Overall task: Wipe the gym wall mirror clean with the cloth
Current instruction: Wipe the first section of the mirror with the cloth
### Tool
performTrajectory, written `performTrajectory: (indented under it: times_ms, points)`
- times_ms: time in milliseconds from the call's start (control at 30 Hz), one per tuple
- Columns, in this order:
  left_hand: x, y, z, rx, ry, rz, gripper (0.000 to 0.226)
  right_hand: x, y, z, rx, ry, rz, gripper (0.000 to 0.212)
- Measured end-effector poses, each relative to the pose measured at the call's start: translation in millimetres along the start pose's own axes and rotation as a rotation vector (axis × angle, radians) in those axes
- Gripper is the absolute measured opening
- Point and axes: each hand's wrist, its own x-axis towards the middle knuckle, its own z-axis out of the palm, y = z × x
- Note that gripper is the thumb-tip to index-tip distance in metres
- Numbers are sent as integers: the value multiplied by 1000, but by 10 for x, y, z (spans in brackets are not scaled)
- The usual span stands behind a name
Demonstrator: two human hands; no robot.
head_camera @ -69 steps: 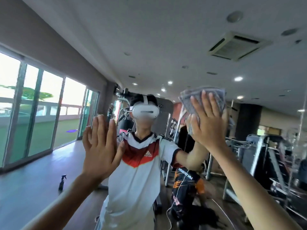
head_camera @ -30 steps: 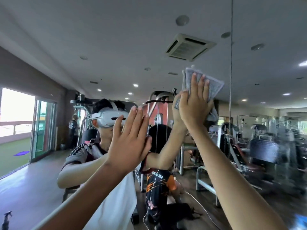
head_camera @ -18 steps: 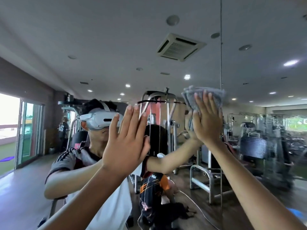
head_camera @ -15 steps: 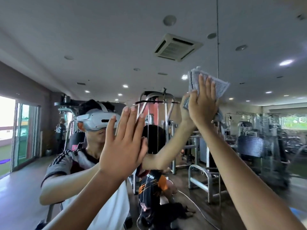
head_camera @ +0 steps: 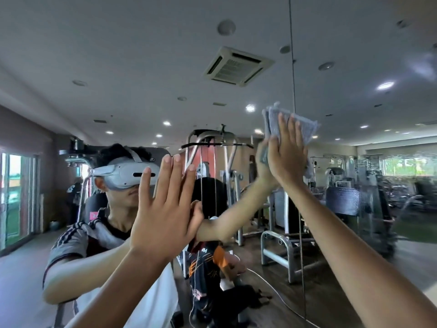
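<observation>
Cloth (head_camera: 307, 130) shifted right onto mirror seam (head_camera: 291, 67), right hand (head_camera: 287, 159) seemingly pressing flat.

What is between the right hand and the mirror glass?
In the head view, the folded grey cloth lies between them: the right hand presses it flat against the mirror.
</observation>
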Motion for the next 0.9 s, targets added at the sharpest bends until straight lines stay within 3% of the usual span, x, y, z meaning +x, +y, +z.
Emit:
performTrajectory:
  times_ms: [100, 233, 333, 400, 467, 600, 667, 733, 900]
  points:
    - [-15, 3, -12, -37, 0, 2, 69, 352, -469, -4, 12, -6, 85, 64]
    - [-88, 29, -22, -61, 18, 36, 68, -185, -602, -9, -7, -17, -307, 55]
    - [-135, 48, -24, -70, 16, 37, 69, -895, -122, -47, -93, -32, -628, 51]
    - [-152, 67, -17, -69, 7, 31, 69, -1112, 319, -96, -152, -56, -677, 51]
    - [-164, 102, -5, -55, -12, 31, 70, -1029, 612, -160, -140, -75, -528, 51]
    - [-165, 153, 22, -14, -29, 46, 71, -418, 449, -91, -8, -119, 25, 60]
    - [-168, 157, 27, -21, -14, 40, 71, -303, 145, 50, -26, -17, 85, 58]
    - [-189, 159, 29, -28, -1, 41, 71, -438, -133, 129, -33, 34, -1, 53]
    - [-253, 140, 32, -64, 24, 71, 68, -1279, -121, -8, -53, 28, -517, 50]
